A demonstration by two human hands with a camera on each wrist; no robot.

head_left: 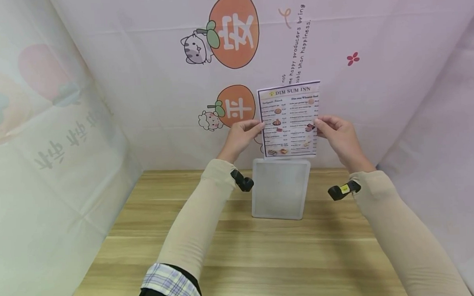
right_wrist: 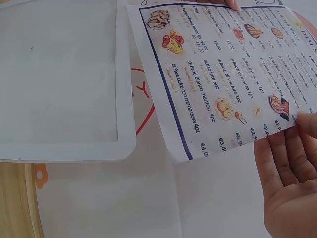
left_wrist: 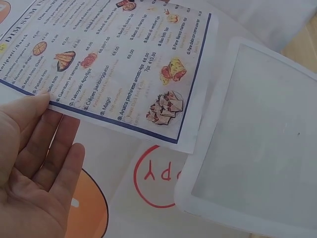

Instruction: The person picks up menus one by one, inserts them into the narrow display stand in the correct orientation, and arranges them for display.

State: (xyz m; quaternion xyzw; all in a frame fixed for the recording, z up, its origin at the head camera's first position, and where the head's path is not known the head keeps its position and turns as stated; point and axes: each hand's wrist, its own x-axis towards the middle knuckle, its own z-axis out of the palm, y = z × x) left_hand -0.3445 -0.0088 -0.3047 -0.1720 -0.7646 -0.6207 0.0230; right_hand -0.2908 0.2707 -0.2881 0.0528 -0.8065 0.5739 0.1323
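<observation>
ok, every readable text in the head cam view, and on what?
"DIM SUM INN": menu sheet
"Antipasti/Snack": menu sheet
"Dim sum/Wheaten food": menu sheet
"not": back curtain, sideways
"happy producers bring": same
"than happiness.": same
"安": upper orange fruit, sideways
"平": lower orange fruit, sideways
Too small or blurred: menu dish lines, prices, yellow label on right wrist. Left curtain characters: too faint.

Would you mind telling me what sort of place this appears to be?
Probably a makeshift recording booth rather than a restaurant, despite the menu: pale printed cloth screens the wooden table at the back and both sides, and black devices are worn at both wrists.
</observation>
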